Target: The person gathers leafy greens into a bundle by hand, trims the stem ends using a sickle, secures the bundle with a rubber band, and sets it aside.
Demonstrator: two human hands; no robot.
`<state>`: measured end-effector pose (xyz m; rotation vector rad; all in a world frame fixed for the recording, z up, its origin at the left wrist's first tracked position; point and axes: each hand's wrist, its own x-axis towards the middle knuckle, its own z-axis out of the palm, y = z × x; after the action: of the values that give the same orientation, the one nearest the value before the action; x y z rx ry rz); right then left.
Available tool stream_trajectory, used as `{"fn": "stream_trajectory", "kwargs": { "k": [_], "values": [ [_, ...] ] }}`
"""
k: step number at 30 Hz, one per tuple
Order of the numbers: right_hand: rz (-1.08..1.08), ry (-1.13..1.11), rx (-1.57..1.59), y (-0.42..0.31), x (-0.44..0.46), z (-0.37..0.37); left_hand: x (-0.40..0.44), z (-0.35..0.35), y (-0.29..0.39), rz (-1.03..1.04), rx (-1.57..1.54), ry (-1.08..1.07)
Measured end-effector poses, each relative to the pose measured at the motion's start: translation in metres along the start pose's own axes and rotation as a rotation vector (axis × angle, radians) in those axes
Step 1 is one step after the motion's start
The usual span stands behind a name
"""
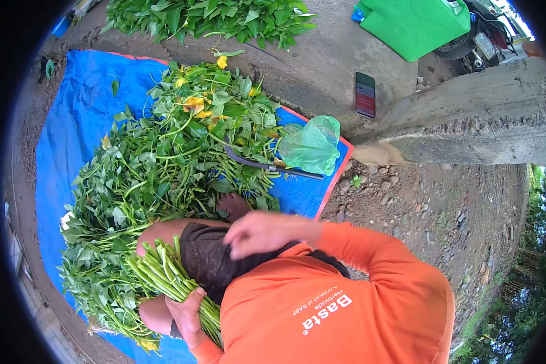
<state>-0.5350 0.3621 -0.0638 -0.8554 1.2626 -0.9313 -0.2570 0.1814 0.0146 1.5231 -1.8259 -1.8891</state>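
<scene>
My left hand (188,312) is wrapped around a bunch of green stems (164,270) that look like water spinach, the stem ends pointing up and away from me. My right hand (267,233) is raised over my lap in front of the orange shirt; it is smeared by motion, so its fingers do not show clearly. Beyond my knees spreads a large heap of leafy greens (158,158) with some yellowed leaves, piled on a blue tarp (73,127). A dark curved sickle (255,162) lies at the heap's right side.
A green plastic bag (315,145) sits at the tarp's corner, near a phone (365,95) on the concrete. A concrete post (467,118) is at right, below a green jerrycan (415,24) and part of a motorcycle (480,51). More greens (206,18) lie at the top.
</scene>
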Motion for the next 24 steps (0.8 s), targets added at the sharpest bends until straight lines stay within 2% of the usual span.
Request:
{"fn": "stream_trajectory", "kwargs": {
  "k": [2, 3, 4, 5, 6, 9, 13, 16, 17, 19, 22, 24],
  "values": [
    [-0.254, -0.017, 0.003, -0.009, 0.038, 0.054, -0.005, -0.005, 0.000, 0.014, 0.055, -0.050],
    [-0.263, -0.090, 0.306, -0.036, 0.046, 0.060, -0.006, 0.011, 0.011, 0.072, -0.011, -0.100],
    [-0.232, -0.233, 0.459, -0.032, 0.079, 0.074, -0.009, 0.024, 0.023, 0.126, -0.072, -0.125],
    [-0.210, -0.262, 0.610, -0.039, 0.084, 0.078, -0.013, 0.016, 0.008, 0.052, 0.097, -0.087],
    [-0.177, -0.295, 0.752, -0.046, 0.089, 0.082, -0.023, 0.033, 0.027, 0.002, 0.046, -0.098],
    [-0.411, -0.172, 0.669, -0.063, 0.095, 0.105, -0.024, 0.013, 0.014, -0.017, 0.175, -0.073],
    [-0.506, -0.186, 0.573, -0.064, 0.101, 0.115, -0.034, 0.005, 0.004, 0.045, 0.136, -0.027],
    [-0.507, -0.116, 0.477, -0.055, 0.103, 0.124, -0.036, 0.006, -0.002, 0.062, 0.084, -0.016],
    [-0.252, -0.189, 0.443, -0.053, 0.108, 0.125, -0.034, 0.007, -0.004, 0.029, 0.082, -0.029],
    [-0.269, -0.107, 0.530, -0.053, 0.112, 0.131, -0.032, 0.001, -0.013, -0.030, 0.056, -0.061],
    [-0.328, -0.038, 0.606, -0.057, 0.109, 0.136, -0.042, 0.015, 0.002, 0.101, 0.198, 0.173],
    [-0.290, -0.097, 0.549, -0.057, 0.111, 0.133, -0.047, 0.000, -0.004, 0.257, 0.146, 0.071]
  ]
}}
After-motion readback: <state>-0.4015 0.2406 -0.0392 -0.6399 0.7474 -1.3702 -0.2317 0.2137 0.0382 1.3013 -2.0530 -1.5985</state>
